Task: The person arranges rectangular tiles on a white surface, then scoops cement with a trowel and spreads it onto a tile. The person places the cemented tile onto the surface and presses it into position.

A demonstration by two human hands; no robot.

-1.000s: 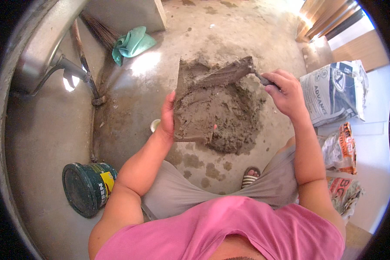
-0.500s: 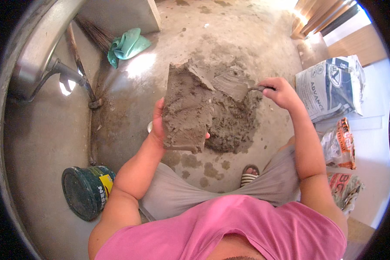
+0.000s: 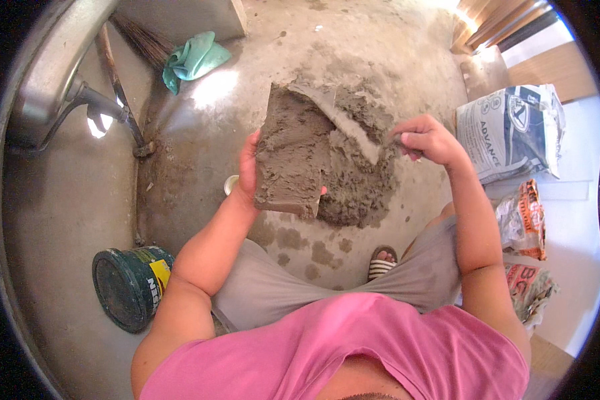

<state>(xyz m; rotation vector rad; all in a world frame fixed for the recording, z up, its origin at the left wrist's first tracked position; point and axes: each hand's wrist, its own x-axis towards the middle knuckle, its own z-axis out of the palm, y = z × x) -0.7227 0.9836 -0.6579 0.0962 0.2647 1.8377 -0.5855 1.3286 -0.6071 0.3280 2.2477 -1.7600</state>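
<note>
I have turned the block (image 3: 293, 157) since a second ago: then its mortared face lay flatter under the trowel (image 3: 343, 117), now it stands more upright, and the blade has swung from its right edge to lie across the top. My left hand (image 3: 248, 175) grasps the block from the left side, fingers wrapped behind it. My right hand (image 3: 425, 139) is clenched on the trowel handle, closer to the block than before. The block is held above the mortar pile (image 3: 363, 180) on the floor. The bucket (image 3: 130, 287) lies on its side by my left elbow; I cannot see inside it. Sacks (image 3: 510, 130) stand at right.
</note>
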